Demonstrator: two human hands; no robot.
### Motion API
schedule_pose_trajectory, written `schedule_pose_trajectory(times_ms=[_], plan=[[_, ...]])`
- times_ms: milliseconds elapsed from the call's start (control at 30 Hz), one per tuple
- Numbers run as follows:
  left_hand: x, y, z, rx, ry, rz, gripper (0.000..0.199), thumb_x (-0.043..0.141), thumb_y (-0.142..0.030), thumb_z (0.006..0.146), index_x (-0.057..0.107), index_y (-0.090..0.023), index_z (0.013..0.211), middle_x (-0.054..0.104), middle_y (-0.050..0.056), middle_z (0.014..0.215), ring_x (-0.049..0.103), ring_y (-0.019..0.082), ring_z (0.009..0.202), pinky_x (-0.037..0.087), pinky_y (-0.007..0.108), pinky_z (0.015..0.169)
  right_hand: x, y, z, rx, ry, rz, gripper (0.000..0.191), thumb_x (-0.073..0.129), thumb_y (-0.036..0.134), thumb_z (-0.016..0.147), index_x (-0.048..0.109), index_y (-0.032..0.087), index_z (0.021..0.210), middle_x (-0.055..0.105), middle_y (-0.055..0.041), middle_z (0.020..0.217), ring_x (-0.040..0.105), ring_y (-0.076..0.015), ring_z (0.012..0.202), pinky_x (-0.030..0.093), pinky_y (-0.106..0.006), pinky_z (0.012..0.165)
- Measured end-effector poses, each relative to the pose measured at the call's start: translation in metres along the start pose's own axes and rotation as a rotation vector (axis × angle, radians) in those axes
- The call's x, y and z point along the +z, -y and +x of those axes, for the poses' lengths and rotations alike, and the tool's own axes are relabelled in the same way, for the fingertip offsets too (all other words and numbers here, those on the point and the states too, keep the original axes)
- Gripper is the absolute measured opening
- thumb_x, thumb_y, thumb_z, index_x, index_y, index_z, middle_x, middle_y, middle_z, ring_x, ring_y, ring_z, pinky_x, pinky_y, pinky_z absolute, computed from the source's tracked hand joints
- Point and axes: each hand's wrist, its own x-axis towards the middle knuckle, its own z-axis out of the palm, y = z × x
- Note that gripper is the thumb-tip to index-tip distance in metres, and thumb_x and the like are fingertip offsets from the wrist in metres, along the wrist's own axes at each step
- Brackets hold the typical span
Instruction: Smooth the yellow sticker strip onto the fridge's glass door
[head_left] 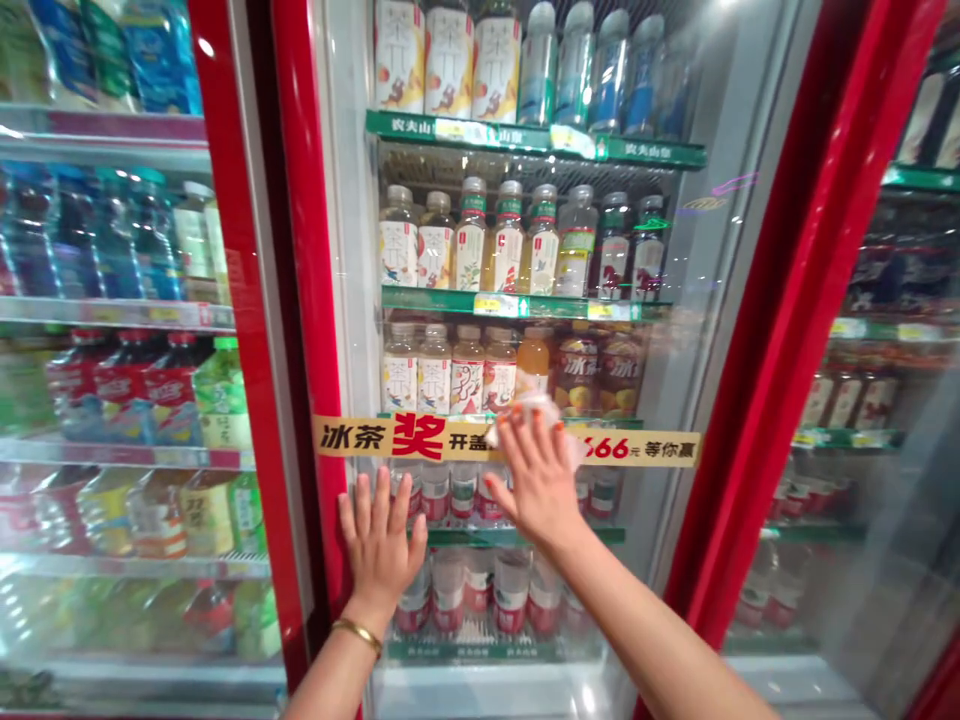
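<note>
A tall drinks fridge with a glass door (495, 490) in a red frame (309, 250) stands before me. My right hand (536, 475), orange polish on its nails, holds a crumpled white cloth (536, 405) against the glass, fingers spread over it. The cloth and hand cover part of a yellow strip (375, 437) with printed characters that runs across the door. Lower on the left, my left hand (381, 545) lies flat with fingers stretched out on the door near its red frame. A gold bangle (358, 638) circles that wrist.
Behind the glass, shelves hold rows of bottled drinks (510, 240) and, lower down, pink-labelled bottles (510, 595). Another fridge with bottles (142, 385) stands to the left. A further glass-fronted fridge (847, 400) is on the right, past a red frame (802, 300).
</note>
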Motion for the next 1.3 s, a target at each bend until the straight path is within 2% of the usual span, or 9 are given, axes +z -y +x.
schedule_pose_trajectory(times_ms=[133,300,500,733,900,967,1100,1200,1300], plan=[[0.003,-0.001,-0.006,0.014,-0.012,-0.013,0.076,0.055,-0.029,0.104,0.026,-0.026,0.175,0.024,0.01,0.183,0.014,0.031,0.173,0.009,0.061,0.142,0.006,0.029,0.006,-0.416,0.119,0.124,0.078,0.048,0.07,0.107,0.032,0.032,0.174,0.048,0.01,0.172,0.024,-0.0115,0.17,0.033,-0.031,0.137],[0.007,0.001,-0.015,-0.037,-0.033,-0.047,0.078,0.047,-0.038,0.109,0.016,-0.017,0.176,0.024,0.019,0.182,0.017,0.035,0.172,0.015,0.067,0.139,0.018,0.045,0.056,-0.164,0.111,0.117,0.077,0.048,0.053,0.111,0.018,0.026,0.176,0.031,-0.0029,0.18,0.019,-0.027,0.172,0.022,-0.06,0.14],[0.017,0.009,-0.035,-0.059,-0.072,-0.057,0.083,0.045,-0.046,0.108,0.007,-0.016,0.177,0.004,0.025,0.185,0.005,0.04,0.173,0.017,0.071,0.136,0.027,0.07,0.083,-0.633,0.267,0.226,0.057,0.047,0.049,0.111,0.046,0.033,0.166,0.044,0.0116,0.173,0.031,-0.0085,0.167,0.026,-0.034,0.141],[0.017,0.014,-0.042,-0.041,-0.087,-0.055,0.081,0.04,-0.046,0.109,0.005,-0.015,0.176,-0.001,0.025,0.184,0.001,0.039,0.174,0.014,0.069,0.138,0.024,0.096,0.136,-0.444,0.24,0.186,0.061,0.041,0.041,0.113,0.036,0.023,0.171,0.03,0.0031,0.181,0.021,-0.02,0.171,0.019,-0.052,0.143],[0.013,0.017,-0.037,0.03,-0.101,-0.058,0.082,0.041,-0.042,0.109,0.004,-0.014,0.176,-0.004,0.022,0.185,-0.002,0.036,0.174,0.009,0.068,0.139,0.025,0.081,0.09,-0.66,0.394,0.268,0.057,0.049,0.044,0.111,0.045,0.033,0.167,0.04,0.0105,0.176,0.032,-0.012,0.167,0.023,-0.04,0.142],[0.012,0.014,-0.034,0.048,-0.075,-0.053,0.082,0.048,-0.038,0.107,0.01,-0.02,0.177,0.003,0.017,0.186,0.004,0.035,0.174,0.008,0.068,0.14,0.013,0.039,0.068,-0.48,0.32,0.243,0.062,0.048,0.052,0.111,0.037,0.037,0.17,0.038,0.0089,0.177,0.031,-0.0172,0.168,0.021,-0.05,0.142],[0.009,0.005,-0.021,0.085,-0.003,0.006,0.086,0.063,-0.032,0.101,0.022,-0.032,0.176,0.02,0.007,0.185,0.013,0.035,0.173,0.008,0.069,0.14,-0.007,-0.03,0.037,0.185,-0.058,0.024,0.073,0.045,0.052,0.112,0.02,0.03,0.177,0.02,-0.0039,0.185,0.01,-0.0345,0.173,0.008,-0.071,0.138],[0.003,0.0,-0.009,0.106,0.015,0.058,0.086,0.065,-0.033,0.099,0.025,-0.027,0.175,0.023,0.008,0.183,0.013,0.033,0.173,0.006,0.064,0.141,0.005,-0.006,-0.002,0.443,-0.17,-0.075,0.08,0.043,0.046,0.112,0.008,0.019,0.178,0.004,-0.0128,0.186,-0.005,-0.0371,0.173,0.009,-0.073,0.137],[-0.003,-0.002,-0.002,0.096,0.022,0.04,0.084,0.064,-0.036,0.1,0.027,-0.027,0.174,0.025,0.007,0.182,0.013,0.03,0.173,0.006,0.06,0.142,0.025,0.039,-0.06,0.056,-0.02,-0.077,0.081,0.049,0.045,0.109,0.013,0.024,0.179,0.015,-0.0065,0.186,-0.002,-0.0278,0.174,0.006,-0.059,0.141]])
